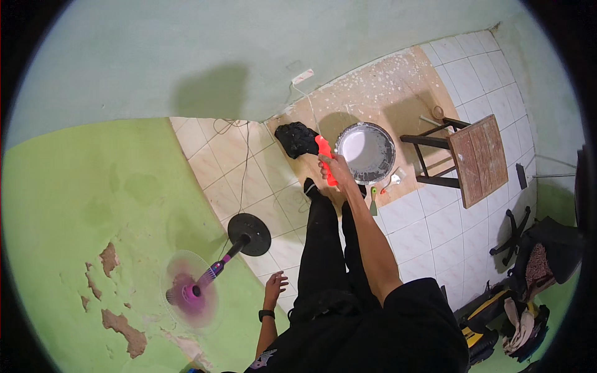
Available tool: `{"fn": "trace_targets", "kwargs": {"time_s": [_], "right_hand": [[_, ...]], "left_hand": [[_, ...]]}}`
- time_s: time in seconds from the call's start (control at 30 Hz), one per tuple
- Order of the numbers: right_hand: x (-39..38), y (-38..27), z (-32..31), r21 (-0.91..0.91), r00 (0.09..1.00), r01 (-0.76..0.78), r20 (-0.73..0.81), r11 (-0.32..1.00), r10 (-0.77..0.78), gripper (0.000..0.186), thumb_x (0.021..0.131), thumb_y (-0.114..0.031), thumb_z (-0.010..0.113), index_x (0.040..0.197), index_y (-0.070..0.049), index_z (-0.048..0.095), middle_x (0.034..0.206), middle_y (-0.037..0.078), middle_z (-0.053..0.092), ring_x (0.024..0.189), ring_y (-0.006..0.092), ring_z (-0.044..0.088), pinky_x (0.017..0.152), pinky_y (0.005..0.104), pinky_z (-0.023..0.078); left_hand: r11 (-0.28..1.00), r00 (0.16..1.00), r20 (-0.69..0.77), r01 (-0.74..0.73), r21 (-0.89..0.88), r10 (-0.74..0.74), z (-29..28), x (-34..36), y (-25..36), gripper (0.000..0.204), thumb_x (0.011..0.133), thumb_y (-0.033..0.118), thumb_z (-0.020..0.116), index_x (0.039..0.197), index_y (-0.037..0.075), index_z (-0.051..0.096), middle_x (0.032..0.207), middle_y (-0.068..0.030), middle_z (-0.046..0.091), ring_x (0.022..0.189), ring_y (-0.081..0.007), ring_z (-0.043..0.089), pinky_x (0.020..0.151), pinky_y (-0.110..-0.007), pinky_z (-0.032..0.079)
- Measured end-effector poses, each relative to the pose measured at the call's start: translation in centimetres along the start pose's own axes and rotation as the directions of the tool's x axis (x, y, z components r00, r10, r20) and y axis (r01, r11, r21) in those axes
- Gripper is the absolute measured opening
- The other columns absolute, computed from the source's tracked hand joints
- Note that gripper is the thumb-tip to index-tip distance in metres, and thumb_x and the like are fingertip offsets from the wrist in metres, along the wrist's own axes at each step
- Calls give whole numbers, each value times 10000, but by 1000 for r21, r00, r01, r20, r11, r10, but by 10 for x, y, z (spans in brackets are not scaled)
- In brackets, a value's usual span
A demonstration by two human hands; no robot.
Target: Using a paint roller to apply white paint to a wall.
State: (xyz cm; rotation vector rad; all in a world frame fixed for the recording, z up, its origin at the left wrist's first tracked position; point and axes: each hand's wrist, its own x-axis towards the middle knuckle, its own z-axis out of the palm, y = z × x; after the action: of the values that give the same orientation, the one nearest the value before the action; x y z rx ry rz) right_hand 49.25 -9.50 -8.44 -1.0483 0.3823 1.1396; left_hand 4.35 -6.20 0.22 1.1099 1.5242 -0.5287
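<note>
My right hand [334, 168] is wrapped around the bright orange-red handle of a paint roller [327, 152]. Its thin frame runs up and away from the grip to a small white roller sleeve [303, 76], at the pale wall [249, 43]; I cannot tell whether it touches. Just right of this hand stands a round bucket [367, 149] with white paint inside and a smeared rim. My left hand [275, 286] hangs low beside my leg, empty, fingers loosely apart, a dark band on the wrist.
A spattered tan sheet [398, 81] covers tiles under the bucket. Beside it lie a black bag [296, 139], a green-handled scraper [373, 202] and a brush [393, 179]. A wooden stool [479, 161] stands right; a pedestal fan [191, 290] spins left, its cord [244, 168] on the floor.
</note>
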Motion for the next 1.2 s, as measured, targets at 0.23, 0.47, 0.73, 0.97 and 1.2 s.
{"fn": "trace_targets", "kwargs": {"time_s": [0.23,0.47,0.73,0.97,1.2], "right_hand": [[-62,-9,7,-31,997,-15,78,999,17,143,887,-169,563,891,-50,483,669,-5,478,468,59,421,401,214,345],[-113,-18,7,-45,993,-1,119,999,6,147,891,-175,555,873,-47,483,673,-10,468,487,62,428,409,218,349],[-92,-8,-17,-43,1000,11,2,999,-11,150,884,-170,565,894,-49,477,674,-3,468,468,65,424,392,220,350],[-40,-13,-18,-74,1000,2,-30,997,-4,126,888,-143,539,877,-32,479,654,6,475,471,80,454,400,242,383],[-76,-23,11,-95,999,35,23,995,-33,148,891,-162,541,878,-27,480,660,-2,465,482,77,450,409,233,379]], "left_hand": [[1000,999,37,5,16,-6,7,2,-6,387,960,348,416,1231,85,502,1038,-92,635,888,-184,625,736,-340,495],[999,999,38,-32,26,31,9,7,10,373,957,336,421,1226,92,507,1038,-85,633,895,-186,622,731,-337,497],[998,998,45,-38,43,36,10,9,15,372,958,337,424,1229,95,505,1047,-84,630,897,-184,621,746,-332,489],[998,998,51,-32,59,29,11,7,10,382,961,353,419,1227,92,506,1041,-81,634,889,-175,622,731,-327,490],[999,999,33,-28,32,27,9,6,9,370,960,319,415,1234,84,497,1040,-89,631,899,-183,619,755,-343,485]]}}
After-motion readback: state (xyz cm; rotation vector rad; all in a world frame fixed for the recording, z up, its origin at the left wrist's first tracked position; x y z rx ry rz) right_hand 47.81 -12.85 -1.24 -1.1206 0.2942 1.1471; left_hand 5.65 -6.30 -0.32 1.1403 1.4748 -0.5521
